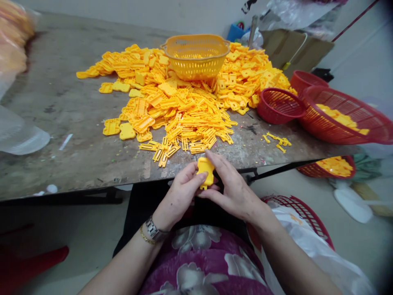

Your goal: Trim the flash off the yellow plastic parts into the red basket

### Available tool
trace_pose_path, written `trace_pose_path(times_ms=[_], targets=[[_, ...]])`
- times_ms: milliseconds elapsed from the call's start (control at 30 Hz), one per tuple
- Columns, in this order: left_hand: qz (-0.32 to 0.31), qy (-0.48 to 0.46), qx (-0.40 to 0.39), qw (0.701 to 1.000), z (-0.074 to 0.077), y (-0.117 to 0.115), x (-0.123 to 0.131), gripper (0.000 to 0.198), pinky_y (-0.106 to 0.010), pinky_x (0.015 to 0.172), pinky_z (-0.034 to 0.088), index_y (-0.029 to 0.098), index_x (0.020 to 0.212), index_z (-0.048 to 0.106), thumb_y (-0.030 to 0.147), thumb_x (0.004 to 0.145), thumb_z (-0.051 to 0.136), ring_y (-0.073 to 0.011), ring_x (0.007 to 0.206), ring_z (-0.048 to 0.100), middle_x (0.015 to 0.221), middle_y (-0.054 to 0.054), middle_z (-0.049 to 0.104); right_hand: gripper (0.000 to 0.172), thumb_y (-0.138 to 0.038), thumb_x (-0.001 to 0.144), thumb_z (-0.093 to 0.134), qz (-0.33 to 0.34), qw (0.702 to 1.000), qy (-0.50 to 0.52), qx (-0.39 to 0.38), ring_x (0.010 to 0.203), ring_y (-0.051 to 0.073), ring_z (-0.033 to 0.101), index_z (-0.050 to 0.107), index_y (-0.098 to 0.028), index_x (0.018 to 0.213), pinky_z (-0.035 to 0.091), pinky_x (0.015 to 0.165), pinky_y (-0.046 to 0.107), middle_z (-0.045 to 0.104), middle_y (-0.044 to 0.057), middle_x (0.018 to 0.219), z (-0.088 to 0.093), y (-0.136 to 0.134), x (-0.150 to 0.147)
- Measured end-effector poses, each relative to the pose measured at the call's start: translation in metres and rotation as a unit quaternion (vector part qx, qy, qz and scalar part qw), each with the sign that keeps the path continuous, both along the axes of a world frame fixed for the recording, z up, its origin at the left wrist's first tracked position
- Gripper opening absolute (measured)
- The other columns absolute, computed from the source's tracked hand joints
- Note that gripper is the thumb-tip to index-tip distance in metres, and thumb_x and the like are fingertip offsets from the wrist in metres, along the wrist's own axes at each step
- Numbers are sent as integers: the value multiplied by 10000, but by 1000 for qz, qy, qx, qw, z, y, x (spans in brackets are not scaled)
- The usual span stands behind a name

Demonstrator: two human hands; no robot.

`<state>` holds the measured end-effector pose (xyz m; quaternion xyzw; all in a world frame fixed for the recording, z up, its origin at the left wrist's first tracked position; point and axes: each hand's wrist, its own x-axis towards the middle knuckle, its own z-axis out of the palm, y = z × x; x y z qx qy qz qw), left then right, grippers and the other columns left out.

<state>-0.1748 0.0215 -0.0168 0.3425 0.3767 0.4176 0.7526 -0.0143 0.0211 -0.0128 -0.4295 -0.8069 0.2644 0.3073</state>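
Note:
Just off the table's front edge, a yellow plastic piece (206,170) with a rounded, waisted outline is held between both hands. My left hand (184,186) is closed on it, thumb pressed across its lower face. My right hand (231,184) curves around its right side, fingers at the top edge and thumb near the bottom; part of that grip is hidden. Beyond the hands lies a pile of thin slotted yellow strips (199,119). Loose strips (164,151) spill toward the edge, with flat yellow plates (127,131) to their left.
A yellow basket (196,67) stands on the heap. Red baskets (281,106) crowd the table's right side, near small yellow scraps (281,141). Plastic bags lie at the left. Below right, a red basket (310,217) holds a white bag (307,241). The table (76,155) ends before my lap.

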Motion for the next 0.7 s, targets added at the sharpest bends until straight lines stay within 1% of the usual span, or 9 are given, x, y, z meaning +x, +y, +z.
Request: trace_pose_path(times_ms=[133, 200, 267, 333, 433, 500, 600, 700], targets=[[3, 10, -16, 1000, -2, 1, -2, 310, -281, 686, 530, 177, 1104, 562, 315, 831, 613, -157, 732, 665, 943, -57, 673, 839, -341, 800, 671, 1, 1000, 22, -14, 1351, 262, 354, 189, -271, 1483, 320, 1113, 457, 354, 93, 1481, 1, -1, 0], [4, 1, -19, 1000, -2, 1, -1, 320, -281, 699, 531, 187, 1127, 557, 319, 840, 603, -156, 743, 666, 953, -58, 673, 809, -341, 809, 663, -1, 999, 37, -19, 1340, 256, 373, 213, -272, 1477, 328, 1109, 446, 367, 88, 1476, 2, -1, 0], [10, 6, -5, 1000, 0, 0, 0, 311, -271, 731, 528, 200, 1143, 553, 303, 851, 589, -155, 806, 656, 986, -52, 663, 731, -326, 836, 631, -9, 998, 57, -26, 1315, 242, 408, 259, -269, 1463, 349, 1093, 424, 406, 82, 1454, 2, -1, 1], [12, 36, 19, 999, 2, -2, 1, 279, -258, 754, 526, 208, 1128, 557, 287, 861, 574, -149, 860, 637, 1029, -42, 647, 606, -309, 868, 588, -26, 996, 80, -41, 1249, 224, 478, 349, -255, 1422, 398, 1046, 392, 483, 79, 1395, 2, 0, 3], [-3, 104, 73, 992, 6, -5, 3, 228, -242, 793, 516, 200, 1091, 571, 273, 875, 550, -140, 904, 611, 1061, -36, 627, 369, -301, 890, 556, -62, 990, 110, -55, 1090, 198, 584, 547, -229, 1252, 463, 937, 342, 622, 65, 1219, 1, 4, 5], [-18, 148, 111, 983, 7, -6, 3, 212, -238, 816, 506, 194, 1076, 579, 274, 886, 529, -146, 928, 601, 1057, -39, 615, 240, -299, 890, 556, -79, 988, 122, -56, 997, 188, 617, 630, -219, 1104, 475, 884, 323, 676, 49, 1086, 1, 6, 6], [-45, 189, 139, 971, 6, -7, 1, 214, -256, 814, 506, 193, 1069, 577, 299, 900, 498, -168, 939, 599, 1044, -46, 605, 160, -293, 888, 556, -88, 986, 129, -58, 907, 175, 631, 663, -211, 976, 475, 831, 305, 695, 36, 965, 2, 8, 7], [-64, 203, 154, 965, 1, -7, -1, 222, -280, 837, 499, 202, 1067, 586, 317, 903, 491, -188, 957, 598, 1044, -47, 615, 142, -280, 888, 557, -86, 985, 134, -67, 860, 158, 625, 666, -202, 933, 469, 798, 281, 689, 27, 914, 4, 9, 6]])
